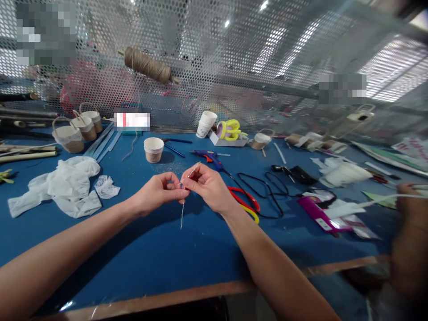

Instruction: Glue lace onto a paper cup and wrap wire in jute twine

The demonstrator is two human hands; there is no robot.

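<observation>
Pinching a thin, pale cord (182, 219), the left hand (169, 187) and the right hand (204, 183) meet above the middle of the blue surface (160, 263). Each has thumb and fingers closed on it, the tips almost touching; one end of the cord dangles below them, and another stretch slants up along the right fingers. Their grip hides the part in between.

Just beyond the left hand stands a small cup (154, 154), brown with a white rim. Blue-handled pliers (177, 147) lie to the right of it, and past the right hand rests a blue glue gun (212, 161) with a red trigger, a black cable (267, 214) looping away to the right. A red handle (245, 198) and a yellow handle (253, 213) show from behind the right wrist.

To the left lies a crumpled heap of white lace (72, 178), with a smaller scrap (107, 187) beside it. Behind the heap are three handled baskets (72, 142) and some clear sticks (109, 141). Farther back stands a paper cup (206, 124), near a white box (229, 142). A spool (147, 65) of brown twine hangs against the mesh (214, 67). Near the right edge are a purple case (314, 211) and another person's blurred hand (409, 198).
</observation>
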